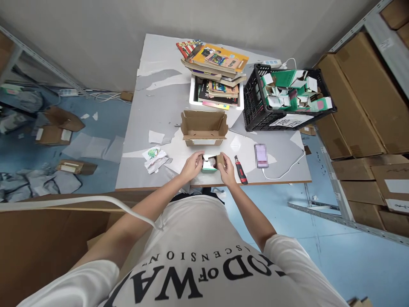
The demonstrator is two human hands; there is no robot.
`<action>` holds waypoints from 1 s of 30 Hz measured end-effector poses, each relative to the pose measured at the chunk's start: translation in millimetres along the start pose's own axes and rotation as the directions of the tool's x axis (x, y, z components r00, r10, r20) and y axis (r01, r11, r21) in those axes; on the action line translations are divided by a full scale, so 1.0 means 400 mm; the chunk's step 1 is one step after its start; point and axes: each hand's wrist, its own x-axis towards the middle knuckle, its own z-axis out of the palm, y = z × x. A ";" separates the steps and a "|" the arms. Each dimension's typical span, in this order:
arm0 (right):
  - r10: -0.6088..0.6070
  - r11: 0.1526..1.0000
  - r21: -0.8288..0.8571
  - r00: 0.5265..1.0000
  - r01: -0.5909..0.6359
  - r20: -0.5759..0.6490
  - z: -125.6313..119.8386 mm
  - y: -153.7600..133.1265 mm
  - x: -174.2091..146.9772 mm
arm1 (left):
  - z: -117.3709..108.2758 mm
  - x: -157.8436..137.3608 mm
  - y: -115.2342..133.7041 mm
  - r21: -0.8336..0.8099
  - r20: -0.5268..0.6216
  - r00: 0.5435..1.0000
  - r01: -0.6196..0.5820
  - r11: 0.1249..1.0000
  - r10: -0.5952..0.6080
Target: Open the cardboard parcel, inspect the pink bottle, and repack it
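Near the table's front edge, a small green and white box (pixel 209 169) sits between my two hands, its top open on something pale and round inside. My left hand (pixel 192 166) is closed on the box's left side. At the right side, the fingers of my right hand (pixel 227 169) pinch a piece of brown cardboard (pixel 220 160) at the box; whether it is a flap or a separate piece, I cannot tell. Just behind stands an open brown cardboard box (pixel 204 142). A red and black utility knife (pixel 240 170) lies right of my right hand.
A phone (pixel 261 155) on a white cable lies at the right. Behind are a white bin (pixel 192 91) with stacked books (pixel 223 59) and a black crate (pixel 255 108) of green boxes. Crumpled paper (pixel 156 160) lies left. Shelves with cartons (pixel 361 89) stand right.
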 end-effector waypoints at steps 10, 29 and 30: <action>-0.175 0.734 -0.541 0.885 0.410 0.432 -0.050 -0.070 0.033 | 0.002 -0.034 0.017 0.367 0.062 0.977 -0.211 0.906 0.203; -0.156 0.591 -0.458 0.651 0.664 0.743 -0.061 -0.123 0.162 | 0.025 -0.017 -0.037 0.114 0.141 0.989 -0.059 0.992 0.043; -0.175 0.562 -0.455 0.636 0.691 0.752 -0.053 -0.130 0.165 | 0.026 -0.016 -0.042 0.109 0.130 0.990 -0.059 0.992 0.044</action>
